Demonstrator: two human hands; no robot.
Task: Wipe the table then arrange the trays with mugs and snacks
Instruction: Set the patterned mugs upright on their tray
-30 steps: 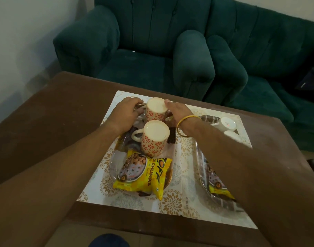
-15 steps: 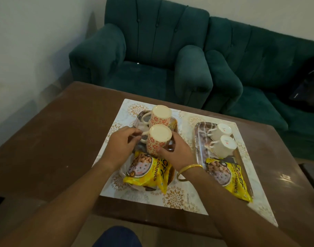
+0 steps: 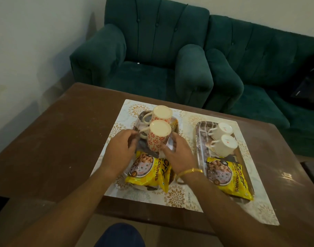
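Currently both hands are at the L tray [image 3: 174, 124], which sits on the L half of a white mat w/ gold flower print [image 3: 186, 195], on a brown table [image 3: 63, 139]. On that tray two red-patterned mugs stand bottom up, handles to the L: the far mug [image 3: 161, 114] at the tray's far end and the near mug [image 3: 158, 138] just in front, touching or nearly so. A yellow soya chunks packet [image 3: 149, 173] lies across the tray's near end, overhanging the rim.

The L hand [image 3: 119, 152] is at the tray's L rim beside the near mug's handle. Its fingers are curled, but blur means I can't tell if they grip anything. The R hand [image 3: 177, 154] is on the other side of the near mug, fingers loosely extended along the tray's R rim and thumb tip at the mug's lower wall. A gold bangle [image 3: 190, 171] is on that wrist.

The R tray [image 3: 199, 132] lies beside the first on the same mat, a little apart. It holds a far white cup [image 3: 223, 131] and a near white cup [image 3: 225, 146], both bottom up and tilted, plus a second yellow packet [image 3: 229, 177] at its near end.

Behind the table are a green armchair [image 3: 152, 50] and a green sofa [image 3: 259, 59].
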